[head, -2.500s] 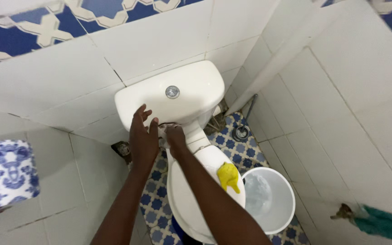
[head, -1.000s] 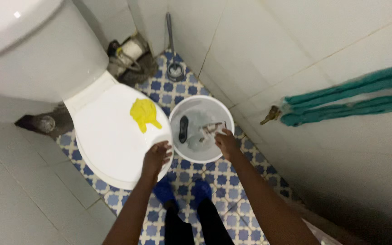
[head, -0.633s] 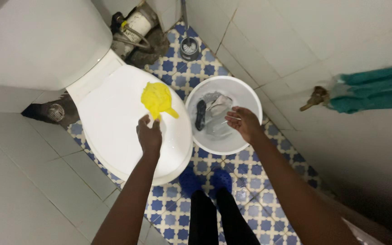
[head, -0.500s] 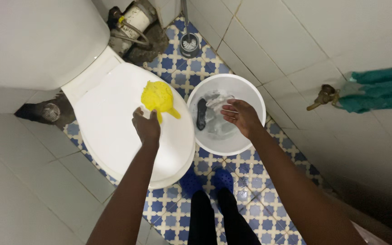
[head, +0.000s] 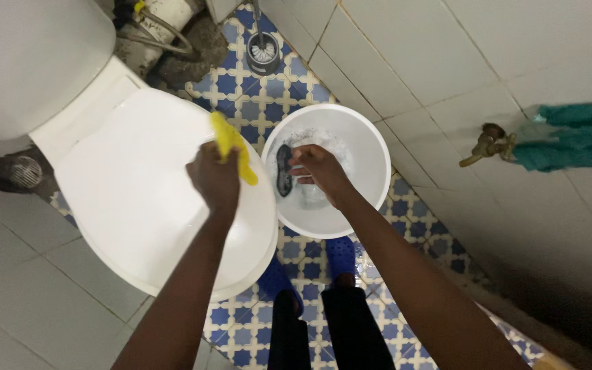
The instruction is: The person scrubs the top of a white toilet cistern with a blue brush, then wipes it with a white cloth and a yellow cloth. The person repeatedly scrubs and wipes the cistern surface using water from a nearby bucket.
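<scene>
**Left hand on yellow cloth, right hand in bucket**

Left hand [head: 215,179] is clenched around a crumpled yellow cloth [head: 231,145], holding it over the right edge of the closed white plastic toilet lid [head: 138,205]. Right hand [head: 318,171] reaches down into the round white plastic bucket [head: 364,147]; fingers are curled over pale wet fabric in the water, but a firm grip cannot be told. A dark oval object [head: 284,170] lies in the bucket just beside that hand. The bucket stands on blue-and-white patterned floor tiles [head: 255,103], touching the toilet's right side. A toilet brush in its round holder [head: 263,49] is at the wall corner. A brass wall tap [head: 484,144] with teal cloth [head: 570,140] draped beside it is on the right.
</scene>
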